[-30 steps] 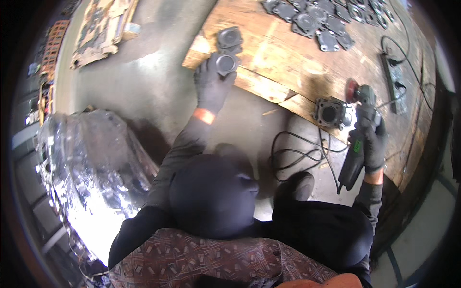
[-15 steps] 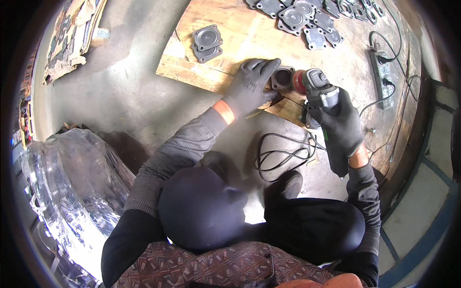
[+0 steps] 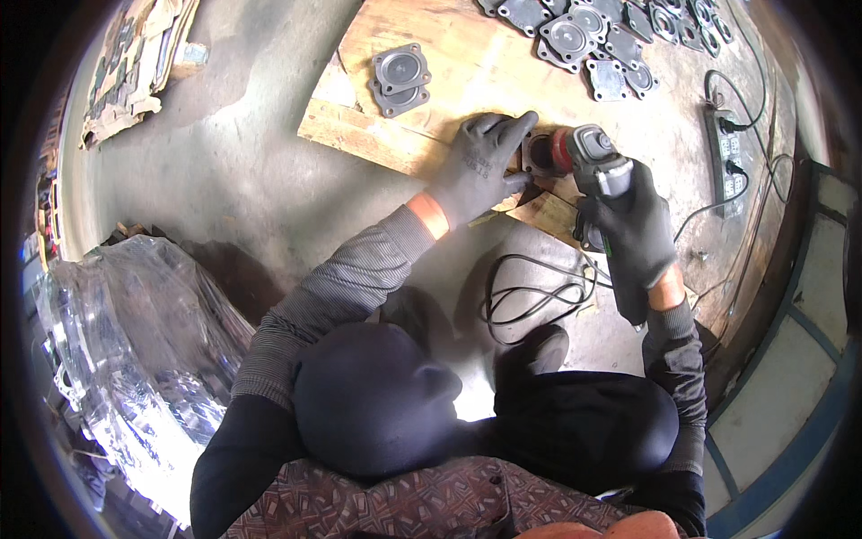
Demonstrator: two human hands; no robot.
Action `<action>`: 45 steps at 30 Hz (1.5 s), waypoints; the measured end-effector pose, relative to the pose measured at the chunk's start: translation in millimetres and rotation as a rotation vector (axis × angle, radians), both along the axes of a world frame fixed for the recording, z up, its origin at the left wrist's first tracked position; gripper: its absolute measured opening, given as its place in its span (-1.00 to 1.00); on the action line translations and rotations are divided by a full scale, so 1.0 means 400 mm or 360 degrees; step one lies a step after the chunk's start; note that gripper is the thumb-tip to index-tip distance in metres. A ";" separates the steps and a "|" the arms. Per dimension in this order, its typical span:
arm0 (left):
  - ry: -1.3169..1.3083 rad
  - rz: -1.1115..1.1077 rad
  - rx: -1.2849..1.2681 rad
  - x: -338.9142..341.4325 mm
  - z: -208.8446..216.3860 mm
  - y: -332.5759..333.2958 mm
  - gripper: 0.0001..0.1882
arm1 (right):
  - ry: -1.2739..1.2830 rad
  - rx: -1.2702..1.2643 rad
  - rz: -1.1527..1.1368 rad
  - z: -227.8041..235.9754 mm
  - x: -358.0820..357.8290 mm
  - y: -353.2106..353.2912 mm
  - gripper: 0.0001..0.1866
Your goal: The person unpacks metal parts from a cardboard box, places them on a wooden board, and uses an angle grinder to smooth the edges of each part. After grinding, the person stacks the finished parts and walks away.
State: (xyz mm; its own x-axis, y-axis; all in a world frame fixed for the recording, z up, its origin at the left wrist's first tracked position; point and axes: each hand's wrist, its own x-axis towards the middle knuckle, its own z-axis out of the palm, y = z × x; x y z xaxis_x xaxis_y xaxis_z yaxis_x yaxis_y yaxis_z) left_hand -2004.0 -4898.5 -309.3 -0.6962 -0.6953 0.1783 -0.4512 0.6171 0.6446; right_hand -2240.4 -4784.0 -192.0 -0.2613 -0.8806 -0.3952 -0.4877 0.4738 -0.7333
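In a dark glove, my right hand [image 3: 639, 229] is wrapped round the body of an angle grinder [image 3: 603, 166]. The grinder's red disc [image 3: 561, 151] overlaps the right side of a dark metal flange [image 3: 539, 154] with a round opening, near the front edge of the wooden table. My left hand [image 3: 485, 166], also gloved, grips the flange from its left side, fingers beyond it and thumb on the near side. Part of the flange is hidden by the disc and my fingers.
Two stacked flange plates [image 3: 400, 79] lie on the wooden table [image 3: 449, 72] to the left. Several more plates [image 3: 570, 38] are spread at the back. A power strip [image 3: 725, 162] with plugged cords stands right. A looped black cable [image 3: 539, 287] hangs below; plastic-wrapped goods [image 3: 144, 332] sit left.
The grinder's disc has shifted left relative to the flange and covers more of its right side. My left hand keeps its hold. The whole view has shifted slightly.
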 end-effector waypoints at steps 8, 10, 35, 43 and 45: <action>0.0054 0.0048 0.0050 0.003 0.009 0.008 0.05 | 0.0053 0.0022 -0.0002 0.003 0.009 -0.036 -0.31; 0.0129 0.0097 0.0080 0.014 0.012 0.005 0.03 | 0.0069 -0.0017 0.0066 0.007 0.020 -0.041 -0.32; -0.0274 0.0416 -0.0112 -0.079 0.027 -0.015 0.01 | -0.0007 -0.0159 -0.0092 0.018 -0.052 0.036 -0.32; -0.0115 0.0278 -0.0104 -0.038 -0.011 -0.029 0.12 | 0.0066 -0.0041 0.0112 0.014 -0.019 -0.039 -0.34; -0.0142 0.0270 -0.0046 -0.035 -0.014 -0.030 0.14 | 0.0093 -0.0056 0.0123 0.004 -0.020 -0.060 -0.35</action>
State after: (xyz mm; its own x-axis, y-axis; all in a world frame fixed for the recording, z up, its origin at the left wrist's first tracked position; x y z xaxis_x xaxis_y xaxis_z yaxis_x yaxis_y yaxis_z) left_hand -2018.2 -4910.5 -315.0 -0.5833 -0.7996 0.1428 -0.6050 0.5450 0.5805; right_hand -2248.2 -4808.0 -190.2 -0.2139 -0.9120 -0.3499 -0.5643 0.4078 -0.7179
